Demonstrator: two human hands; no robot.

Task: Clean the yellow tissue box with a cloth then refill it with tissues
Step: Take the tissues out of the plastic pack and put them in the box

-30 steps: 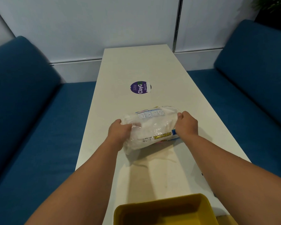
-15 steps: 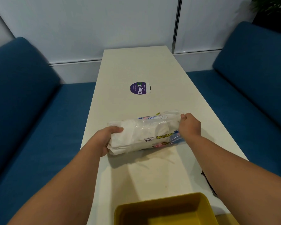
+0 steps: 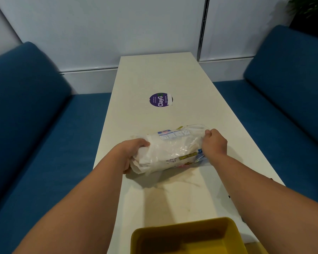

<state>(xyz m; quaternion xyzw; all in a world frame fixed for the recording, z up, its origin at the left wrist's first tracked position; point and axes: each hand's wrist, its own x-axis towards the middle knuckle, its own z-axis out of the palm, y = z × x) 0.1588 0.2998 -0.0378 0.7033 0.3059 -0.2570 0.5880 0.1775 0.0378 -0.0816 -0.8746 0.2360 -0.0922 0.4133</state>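
Note:
A clear plastic pack of white paper towels [image 3: 170,150] lies across the middle of the white table [image 3: 154,76]. My left hand [image 3: 131,154] grips the stack of tissues sticking out of the pack's left end. My right hand [image 3: 214,143] pinches the plastic wrapper at the right end. The yellow tissue box [image 3: 187,237] stands open and empty at the table's near edge, below both forearms. No cloth is in view.
A round purple sticker [image 3: 160,102] sits on the table beyond the pack. Blue sofas [image 3: 35,125] flank the table on both sides, and a white wall panel closes the far end. A dark plant shows at the top right corner.
My left hand has pulled the tissue stack partly out of the wrapper's left end, while my right hand holds the wrapper back. The pack looks longer than a second ago.

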